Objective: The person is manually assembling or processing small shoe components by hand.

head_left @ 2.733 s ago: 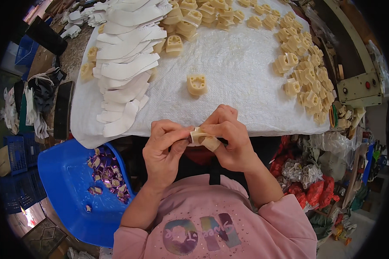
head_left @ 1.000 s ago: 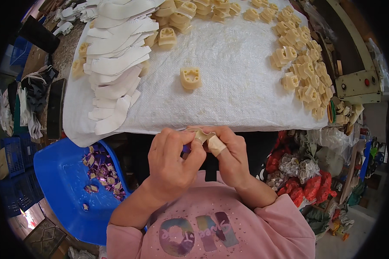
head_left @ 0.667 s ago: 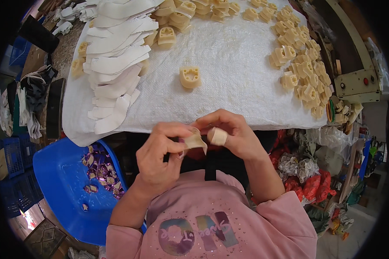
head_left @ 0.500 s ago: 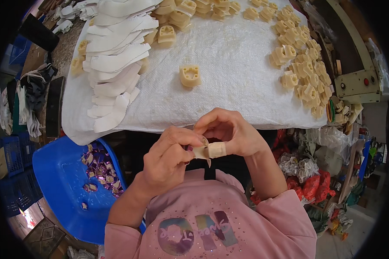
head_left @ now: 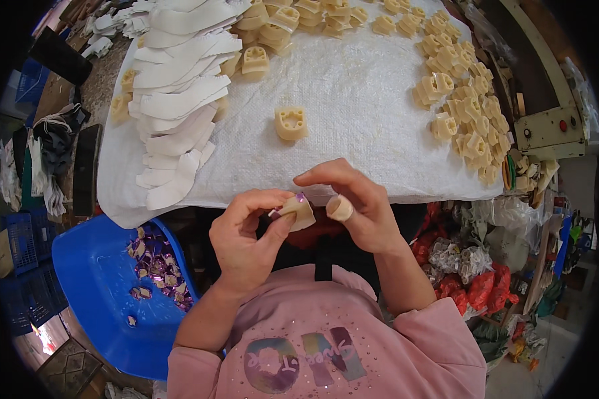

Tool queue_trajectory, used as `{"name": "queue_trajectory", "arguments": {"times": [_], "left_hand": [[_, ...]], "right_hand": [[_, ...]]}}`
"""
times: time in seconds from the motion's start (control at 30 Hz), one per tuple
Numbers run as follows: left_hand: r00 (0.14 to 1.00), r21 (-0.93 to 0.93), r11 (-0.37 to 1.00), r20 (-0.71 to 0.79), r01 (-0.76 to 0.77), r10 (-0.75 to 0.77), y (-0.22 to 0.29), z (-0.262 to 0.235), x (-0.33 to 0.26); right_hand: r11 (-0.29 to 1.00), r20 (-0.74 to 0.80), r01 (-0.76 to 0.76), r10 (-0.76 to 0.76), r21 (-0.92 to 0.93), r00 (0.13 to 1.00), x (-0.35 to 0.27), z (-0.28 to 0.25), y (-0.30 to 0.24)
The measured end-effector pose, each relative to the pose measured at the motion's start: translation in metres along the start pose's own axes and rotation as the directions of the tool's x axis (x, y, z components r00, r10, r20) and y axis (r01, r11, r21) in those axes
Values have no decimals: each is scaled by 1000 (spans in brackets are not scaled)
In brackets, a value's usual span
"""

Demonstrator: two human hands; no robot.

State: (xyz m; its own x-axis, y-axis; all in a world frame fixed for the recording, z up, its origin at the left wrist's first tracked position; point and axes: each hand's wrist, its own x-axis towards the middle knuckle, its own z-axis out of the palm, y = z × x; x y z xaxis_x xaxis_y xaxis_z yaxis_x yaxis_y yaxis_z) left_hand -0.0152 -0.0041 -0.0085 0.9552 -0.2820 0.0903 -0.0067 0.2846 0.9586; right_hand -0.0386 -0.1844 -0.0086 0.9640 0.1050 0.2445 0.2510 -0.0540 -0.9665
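1. A blue plastic tub (head_left: 93, 266) at lower left holds small purple scraps (head_left: 156, 266).
2. Curved white flat cut-outs (head_left: 176, 100) lie stacked on the white woven sheet (head_left: 359, 86) covering the worktop.
3. The left hand (head_left: 249, 236) pinches a small cream foam piece with a purple edge (head_left: 298, 211) in its fingers, just below the worktop's near edge.
4. The right hand (head_left: 356, 206) curls beside it, fingers bent, one tip taped.
5. Cream moulded blocks (head_left: 462, 113) crowd the right.

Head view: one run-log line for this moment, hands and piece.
left hand: pinches small cream piece | right hand: fingertips at piece, taped thumb | lone cream part: on white cloth | blue tub: lower left
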Motion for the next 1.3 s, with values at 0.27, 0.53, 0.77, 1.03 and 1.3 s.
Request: {"name": "queue_trajectory", "arguments": {"times": [0.27, 0.53, 0.77, 1.03, 1.3], "left_hand": [[997, -10, 999, 64, 41, -41, -2, 9, 5], [996, 170, 985, 80, 27, -41, 2, 10, 6], [950, 456, 834, 178, -310, 255, 2, -2, 9], [893, 260, 866, 274, -427, 357, -9, -3, 5], [915, -148, 958, 363, 246, -178, -1, -5, 5]], "right_hand": [[973, -194, 23, -69, -229, 979, -1, 22, -1], [900, -127, 132, -201, -416, 971, 3, 17, -7], [996, -123, 93, -92, 6, 988, -5, 8, -3], [982, -10, -158, 160, 99, 987, 0, -7, -10], [953, 58, 157, -147, -258, 987, 2, 6, -20]]}}
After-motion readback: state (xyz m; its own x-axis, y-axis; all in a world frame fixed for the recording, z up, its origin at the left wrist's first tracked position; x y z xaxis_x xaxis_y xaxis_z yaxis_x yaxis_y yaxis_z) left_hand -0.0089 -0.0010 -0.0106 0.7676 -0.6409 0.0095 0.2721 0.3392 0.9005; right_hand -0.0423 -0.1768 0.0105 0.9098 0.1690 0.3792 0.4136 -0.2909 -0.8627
